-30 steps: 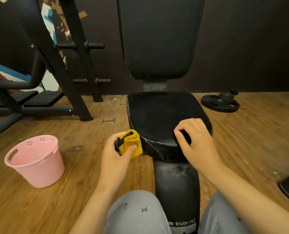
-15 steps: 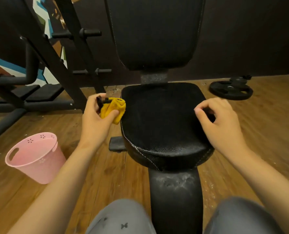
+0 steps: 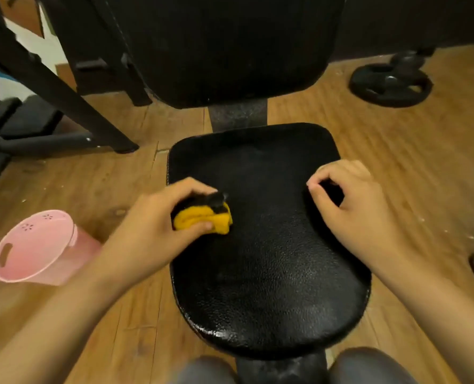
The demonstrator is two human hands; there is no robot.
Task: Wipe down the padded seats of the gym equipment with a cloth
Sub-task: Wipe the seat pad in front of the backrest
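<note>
A black padded seat [image 3: 269,273] fills the middle of the view, with its black padded backrest [image 3: 216,45] rising behind it. My left hand [image 3: 152,225] grips a bunched yellow cloth [image 3: 202,221] with a black edge and holds it on the seat's left side. My right hand [image 3: 352,206] hovers over or rests on the seat's right edge with its fingers curled and nothing in them.
A pink plastic bucket [image 3: 36,248] stands on the wooden floor to the left. Black frame bars [image 3: 64,92] of another machine slant at the upper left. A black weight plate [image 3: 390,84] lies on the floor at the upper right. My knees are at the bottom.
My left hand has carried the cloth from beside the seat's left edge onto the seat surface. My view has tilted down and closer over the seat. My right hand stays at the right edge.
</note>
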